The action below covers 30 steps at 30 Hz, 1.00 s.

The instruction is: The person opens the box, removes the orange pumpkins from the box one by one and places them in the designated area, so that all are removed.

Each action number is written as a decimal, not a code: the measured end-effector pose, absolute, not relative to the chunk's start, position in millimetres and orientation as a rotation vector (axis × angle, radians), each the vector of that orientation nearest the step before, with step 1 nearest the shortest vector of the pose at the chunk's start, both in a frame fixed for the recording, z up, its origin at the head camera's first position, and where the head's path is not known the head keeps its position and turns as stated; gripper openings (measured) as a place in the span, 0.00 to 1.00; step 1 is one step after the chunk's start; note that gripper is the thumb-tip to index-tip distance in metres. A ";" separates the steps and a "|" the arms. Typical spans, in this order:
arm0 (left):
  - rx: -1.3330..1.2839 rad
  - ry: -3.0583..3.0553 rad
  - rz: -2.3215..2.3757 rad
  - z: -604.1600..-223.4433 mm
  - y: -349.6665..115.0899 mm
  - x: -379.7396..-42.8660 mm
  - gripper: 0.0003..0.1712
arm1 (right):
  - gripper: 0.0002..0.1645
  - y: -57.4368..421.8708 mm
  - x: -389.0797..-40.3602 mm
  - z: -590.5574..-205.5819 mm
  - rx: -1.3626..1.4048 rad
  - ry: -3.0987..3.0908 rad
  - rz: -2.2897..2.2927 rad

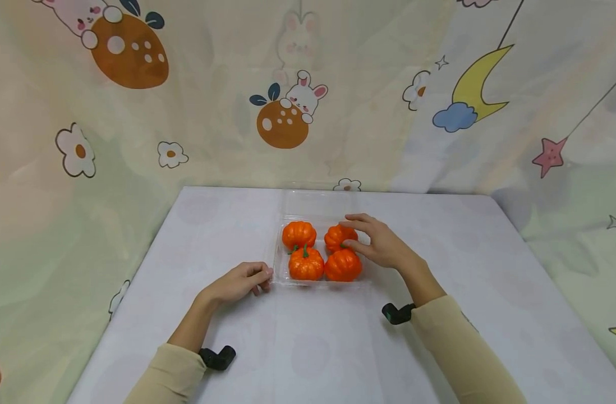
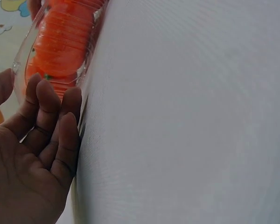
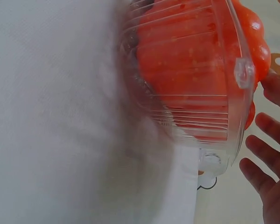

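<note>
Several orange toy pumpkins sit in a clear plastic box [image 1: 281, 272] whose hinged lid [image 1: 318, 203] lies open behind it. My left hand [image 1: 244, 281] holds the box's front left corner. In the left wrist view, its thumb [image 2: 1, 88] meets the rim and curled fingertips lie at the ribbed side wall. The right hand [image 1: 381, 240] is over the back right pumpkin [image 1: 333, 238], thumb and index finger on either side of it. From the right wrist, those fingers look spread and loosely bent. In front of that pumpkin lies another pumpkin [image 1: 343, 266]; two pumpkins [image 1: 306, 266] occupy the left half.
The box stands on a white-covered table [image 1: 308, 348], towards its back edge. A patterned cloth [image 1: 212, 95] with rabbits, flowers and a moon hangs behind and at the sides. Each wrist wears a small black camera mount [image 1: 218, 358].
</note>
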State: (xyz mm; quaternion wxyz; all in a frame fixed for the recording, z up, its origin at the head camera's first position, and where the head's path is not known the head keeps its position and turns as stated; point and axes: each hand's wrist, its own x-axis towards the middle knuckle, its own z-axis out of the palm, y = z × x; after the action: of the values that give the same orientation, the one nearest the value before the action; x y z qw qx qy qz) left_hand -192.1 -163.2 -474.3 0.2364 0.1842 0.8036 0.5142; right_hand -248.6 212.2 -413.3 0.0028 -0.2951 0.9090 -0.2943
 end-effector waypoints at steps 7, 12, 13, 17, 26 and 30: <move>0.521 2.197 1.417 -475.7 -164.8 -191.9 0.21 | 0.28 206.4 -252.1 -411.5 -0.850 2.829 -0.824; 0.528 2.202 1.418 -474.9 -163.8 -192.2 0.20 | 0.25 206.2 -251.8 -410.5 -0.859 2.814 -0.815; 0.527 2.203 1.420 -474.9 -163.7 -192.1 0.20 | 0.24 206.2 -251.7 -410.3 -0.851 2.811 -0.806; 0.513 2.198 1.429 -474.7 -164.2 -191.3 0.20 | 0.27 206.3 -252.1 -410.4 -0.848 2.798 -0.767; 0.520 2.191 1.433 -474.9 -164.8 -191.0 0.20 | 0.36 205.4 -252.3 -403.5 -0.911 2.690 -0.690; 0.533 2.190 1.434 -475.7 -164.6 -191.7 0.20 | 0.40 204.5 -253.6 -402.2 -0.902 2.688 -0.637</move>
State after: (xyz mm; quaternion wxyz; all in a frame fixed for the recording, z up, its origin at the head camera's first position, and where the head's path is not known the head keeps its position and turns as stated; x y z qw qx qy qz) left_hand -191.7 -164.6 -475.7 0.2329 0.1939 0.7973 0.5220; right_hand -253.6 204.5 -402.2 0.1175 -0.3081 0.9186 -0.2176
